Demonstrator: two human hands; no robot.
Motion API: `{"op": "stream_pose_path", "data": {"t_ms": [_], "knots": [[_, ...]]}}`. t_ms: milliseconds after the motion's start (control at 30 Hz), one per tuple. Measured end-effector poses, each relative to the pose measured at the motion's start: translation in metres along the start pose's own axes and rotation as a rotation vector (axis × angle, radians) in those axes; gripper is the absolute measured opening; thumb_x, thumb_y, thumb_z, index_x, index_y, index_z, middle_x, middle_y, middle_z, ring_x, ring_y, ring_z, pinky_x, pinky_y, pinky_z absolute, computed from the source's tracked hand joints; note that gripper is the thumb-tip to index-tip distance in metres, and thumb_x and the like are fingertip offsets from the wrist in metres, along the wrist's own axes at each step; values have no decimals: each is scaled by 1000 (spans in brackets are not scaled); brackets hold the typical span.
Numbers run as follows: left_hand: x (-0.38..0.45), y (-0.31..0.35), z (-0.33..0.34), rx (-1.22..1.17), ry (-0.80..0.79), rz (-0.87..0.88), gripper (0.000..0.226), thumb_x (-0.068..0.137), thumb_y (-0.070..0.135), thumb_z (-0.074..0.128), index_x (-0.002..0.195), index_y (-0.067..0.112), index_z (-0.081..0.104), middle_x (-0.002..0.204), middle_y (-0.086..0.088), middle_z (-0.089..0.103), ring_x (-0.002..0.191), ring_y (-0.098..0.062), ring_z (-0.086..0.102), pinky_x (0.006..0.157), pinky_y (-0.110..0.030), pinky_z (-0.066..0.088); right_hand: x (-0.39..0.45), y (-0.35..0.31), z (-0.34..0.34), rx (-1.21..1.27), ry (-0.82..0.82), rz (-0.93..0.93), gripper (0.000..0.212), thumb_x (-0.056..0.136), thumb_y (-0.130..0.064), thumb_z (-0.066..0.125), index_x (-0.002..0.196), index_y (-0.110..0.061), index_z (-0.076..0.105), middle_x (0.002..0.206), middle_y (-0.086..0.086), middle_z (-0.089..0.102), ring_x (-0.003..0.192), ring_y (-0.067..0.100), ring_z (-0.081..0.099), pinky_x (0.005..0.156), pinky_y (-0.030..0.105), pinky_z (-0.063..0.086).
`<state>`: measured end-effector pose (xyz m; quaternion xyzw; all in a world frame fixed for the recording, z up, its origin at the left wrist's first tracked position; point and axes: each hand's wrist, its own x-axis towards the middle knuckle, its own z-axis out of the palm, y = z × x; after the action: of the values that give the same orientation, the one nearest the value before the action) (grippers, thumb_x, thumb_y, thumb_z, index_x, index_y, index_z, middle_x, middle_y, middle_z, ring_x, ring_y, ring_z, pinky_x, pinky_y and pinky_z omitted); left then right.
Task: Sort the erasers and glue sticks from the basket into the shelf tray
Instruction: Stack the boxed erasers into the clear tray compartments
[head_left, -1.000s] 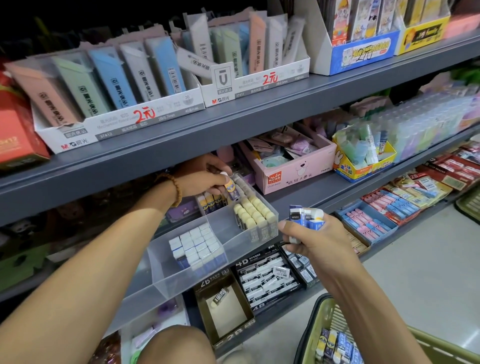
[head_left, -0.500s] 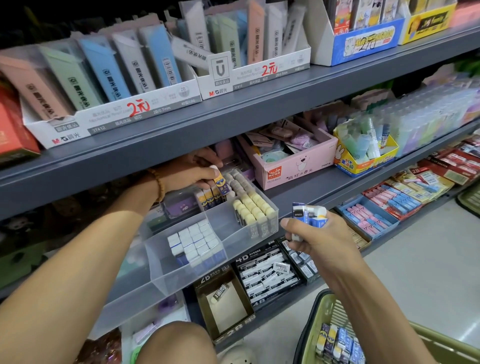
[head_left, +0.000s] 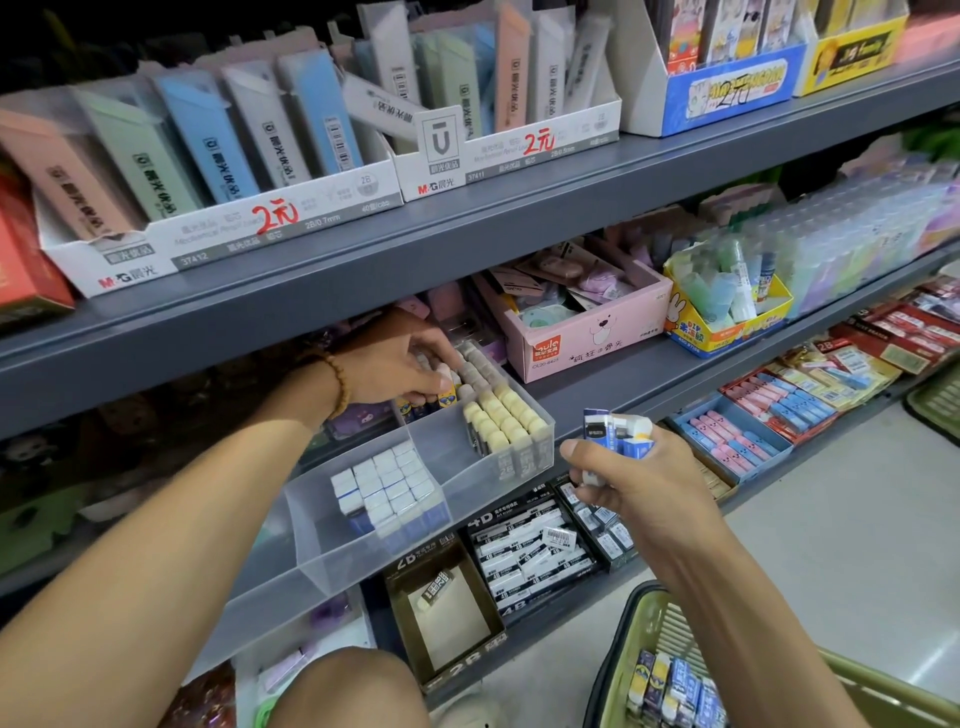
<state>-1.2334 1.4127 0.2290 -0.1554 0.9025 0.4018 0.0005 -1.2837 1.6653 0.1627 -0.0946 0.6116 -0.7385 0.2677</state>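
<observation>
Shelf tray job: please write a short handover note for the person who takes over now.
Left hand: at the back of the clear shelf tray, fingers curled on a small item among the yellow-and-black ones.
Right hand: holds a few blue-and-white erasers in front of the tray.
Done: white erasers and cream-tipped ones already stand in tray compartments.
Left: the held erasers, plus more in the green basket.
</observation>
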Motion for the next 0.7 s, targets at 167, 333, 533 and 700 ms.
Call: {"op": "stream_pose_path", "data": {"t_ms": [167,333,533,700], "knots": [[3,-6,3,-5,60,-21,17,82,-4,70,83,12,65,59,1,64,55,-15,60,56,-24,51,1,1,0,3,15,0,19,78,-4,80,85,-9,62,67,5,62,67,17,63,56,23,53],[3,-6,13,105,116,-5,15,78,2,76,84,14,69,68,5,63,49,4,56,55,-14,48,2,2,1,-15,2,3,19,79,-5,79,84,-9,61,66,4,61,67,17,62,57,23,53],[2,-10,20,253,222,34,12,78,13,76,86,20,73,76,10,68,55,5,55,61,-12,48,2,3,1,-12,-10,-6,18,79,-4,78,84,-9,61,66,4,61,65,16,62,57,23,52],[1,-15,22,150,245,5,17,77,13,79,80,27,69,76,7,69,54,9,57,66,-15,48,4,4,1,-10,-5,-2,19,79,-5,79,85,-10,61,65,3,62,66,16,62,57,23,52]]}}
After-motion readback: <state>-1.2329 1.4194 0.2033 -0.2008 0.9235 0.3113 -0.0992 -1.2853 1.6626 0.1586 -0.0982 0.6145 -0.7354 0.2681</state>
